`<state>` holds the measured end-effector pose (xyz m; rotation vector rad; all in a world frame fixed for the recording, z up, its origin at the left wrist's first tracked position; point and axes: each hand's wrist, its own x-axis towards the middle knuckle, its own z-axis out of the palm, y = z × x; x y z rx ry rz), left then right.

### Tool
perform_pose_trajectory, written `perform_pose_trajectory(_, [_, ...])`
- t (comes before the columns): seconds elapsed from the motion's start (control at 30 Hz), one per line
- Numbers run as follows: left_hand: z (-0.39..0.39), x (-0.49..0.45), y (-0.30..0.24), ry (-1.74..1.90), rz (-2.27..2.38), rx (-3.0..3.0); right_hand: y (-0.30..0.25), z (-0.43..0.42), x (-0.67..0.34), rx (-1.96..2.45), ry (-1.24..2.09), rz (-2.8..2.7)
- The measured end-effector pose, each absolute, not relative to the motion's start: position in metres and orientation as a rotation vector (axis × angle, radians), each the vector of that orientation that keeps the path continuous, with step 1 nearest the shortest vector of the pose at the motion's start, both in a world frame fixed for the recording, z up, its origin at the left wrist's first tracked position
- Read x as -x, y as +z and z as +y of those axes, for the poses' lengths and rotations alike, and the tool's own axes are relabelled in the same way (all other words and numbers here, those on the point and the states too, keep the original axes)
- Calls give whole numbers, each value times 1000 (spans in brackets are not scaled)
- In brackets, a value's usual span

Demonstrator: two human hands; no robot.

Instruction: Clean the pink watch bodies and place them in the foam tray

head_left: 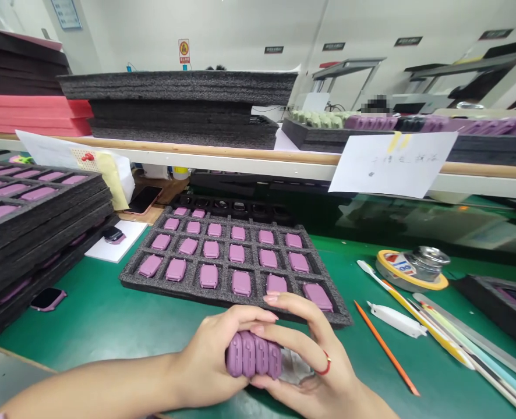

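Note:
A row of several purple watch cases [254, 356], pressed face to face, is held low over the front of the green table. My left hand [214, 355] wraps round the row from the left, its fingers over the top. From the right, my right hand [319, 355] pinches the same row between thumb and fingers; a red ring is on one finger. Something whitish [295, 368], perhaps cloth or plastic, shows inside the right hand, partly hidden. Just beyond the hands lies a black foam tray [225, 247] with purple cases in its pockets; a few dark pieces sit in its back row.
Stacked foam trays [43, 212] stand at left, near a purple watch [49, 298] and a phone [144, 199]. At right are an orange stick [387, 349], a toothbrush [398, 294] and a tape dispenser [410, 269]. A shelf [223, 152] crosses above the tray.

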<state>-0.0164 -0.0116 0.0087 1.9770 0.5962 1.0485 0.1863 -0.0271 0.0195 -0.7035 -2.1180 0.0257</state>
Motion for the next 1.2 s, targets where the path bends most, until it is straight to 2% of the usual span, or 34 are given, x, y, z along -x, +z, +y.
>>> perform_pose_trajectory(0.5, [-11,13,15,993,718,-1856,15,-30,-176,759,-30,-2006])
perform_pose_trajectory(0.97, [-8,17,18,984,588,-2073,23,-39,-178,720,-185,-2005])
perform_pose_trajectory(1.2, [-6,15,16,1047,599,-1953,23,-34,-201,888,-50,-1695])
